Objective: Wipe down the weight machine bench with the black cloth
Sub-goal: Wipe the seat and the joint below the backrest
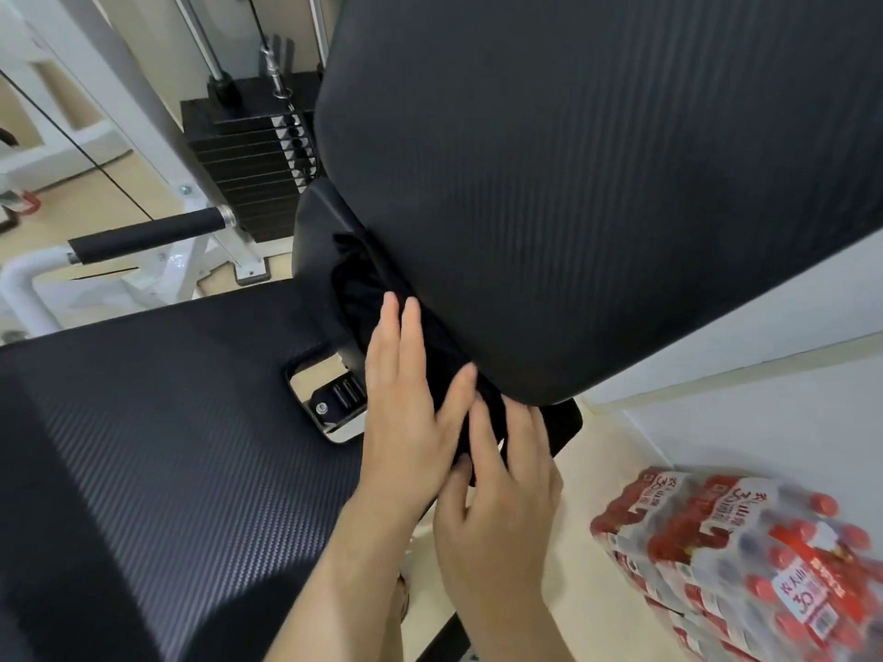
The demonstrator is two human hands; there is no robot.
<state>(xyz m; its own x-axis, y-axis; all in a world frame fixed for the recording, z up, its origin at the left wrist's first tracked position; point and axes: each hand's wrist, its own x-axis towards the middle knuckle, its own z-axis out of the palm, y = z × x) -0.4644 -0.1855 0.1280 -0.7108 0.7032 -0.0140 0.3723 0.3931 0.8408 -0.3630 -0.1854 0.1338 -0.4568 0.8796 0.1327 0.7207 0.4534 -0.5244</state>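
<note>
Both hands press the black cloth [377,298] under the back pad [573,183]: left hand [411,422] flat, fingers spread; right hand [501,499] grip pinching the cloth.

On the shrink-wrapped pack of red-capped bottles [745,561] lying on the floor, a red label shows the number "30"; its other characters are too blurred to read.

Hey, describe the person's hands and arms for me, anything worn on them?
Both are bare. The left hand and right hand show no gloves, rings or watch, and the forearms carry no sleeves as far as the frame shows. Nails are short and unpainted. No markings are visible.
</note>
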